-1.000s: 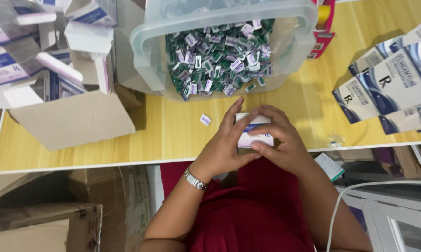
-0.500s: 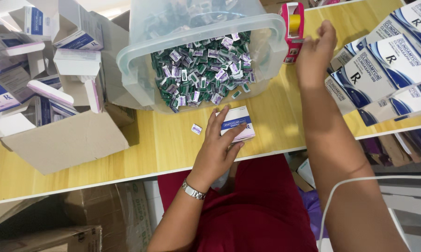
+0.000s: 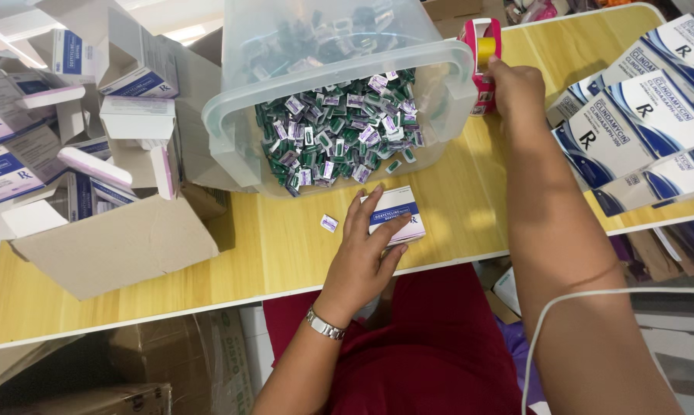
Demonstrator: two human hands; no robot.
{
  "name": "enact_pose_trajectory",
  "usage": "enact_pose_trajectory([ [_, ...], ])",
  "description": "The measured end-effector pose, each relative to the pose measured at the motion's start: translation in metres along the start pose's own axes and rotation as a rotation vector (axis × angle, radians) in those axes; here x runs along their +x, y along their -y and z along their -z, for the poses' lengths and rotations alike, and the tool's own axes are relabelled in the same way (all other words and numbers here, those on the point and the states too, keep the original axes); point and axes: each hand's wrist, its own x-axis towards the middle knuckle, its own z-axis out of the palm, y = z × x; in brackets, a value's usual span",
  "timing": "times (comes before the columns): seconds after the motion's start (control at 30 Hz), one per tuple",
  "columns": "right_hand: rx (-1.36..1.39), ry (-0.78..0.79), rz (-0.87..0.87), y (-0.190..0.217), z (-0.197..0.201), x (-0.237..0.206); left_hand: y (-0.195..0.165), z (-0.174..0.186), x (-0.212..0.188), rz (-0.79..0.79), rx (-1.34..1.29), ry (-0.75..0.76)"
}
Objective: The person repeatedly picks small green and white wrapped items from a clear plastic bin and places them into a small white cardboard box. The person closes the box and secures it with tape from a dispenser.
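I take the clear plastic bin [image 3: 231, 138] of small green and purple packets as my landmark.

Left hand [image 3: 366, 257]: it lies just in front of the bin's near rim, palm down, fingers spread flat over a small white and blue carton [image 3: 397, 217]. The hand presses the carton onto the yellow table [image 3: 208, 261]; it does not pinch it.

Carton: it rests flat on the table, touching the left hand and close to the bin's front edge. Its long axis runs roughly parallel to that edge, tilted slightly so the right-hand end sits a little higher in view. The printed blue face points up.

Right hand [image 3: 516, 92]: it is extended to the right side of the bin, closed around a pink tape dispenser [image 3: 481, 54] standing there. I cannot tell how firmly the fingers grip.

Key relation: the dispenser lies beyond and to the right of the carton, well apart from it. The left hand is on the carton; the right hand is the farther one.

One loose packet [image 3: 329, 223] lies on the table just left of the carton.
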Motion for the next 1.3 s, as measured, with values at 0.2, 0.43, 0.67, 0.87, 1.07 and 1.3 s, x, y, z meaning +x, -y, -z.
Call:
enact_pose_trajectory([
  [0.2, 0.052, 0.008, -0.134, 0.003, 0.004, 0.004, -0.002, 0.000, 0.002, 0.001, 0.013, 0.008],
  [0.43, 0.022, 0.026, 0.100, -0.005, 0.005, 0.007, -0.002, 0.001, 0.002, -0.002, 0.017, 0.002],
  [0.67, -0.374, -0.090, 0.398, -0.004, 0.004, 0.002, -0.002, 0.001, 0.002, -0.005, 0.019, 0.004],
  [0.87, -0.132, -0.016, 0.296, -0.002, 0.007, 0.003, -0.002, -0.001, 0.002, 0.001, 0.019, 0.004],
  [1.07, 0.076, 0.009, 0.204, -0.003, 0.008, 0.009, -0.002, 0.000, 0.002, 0.010, 0.029, 0.011],
  [1.3, -0.191, -0.042, 0.342, 0.000, 0.013, 0.006, -0.001, 0.000, 0.003, 0.012, 0.037, 0.018],
])
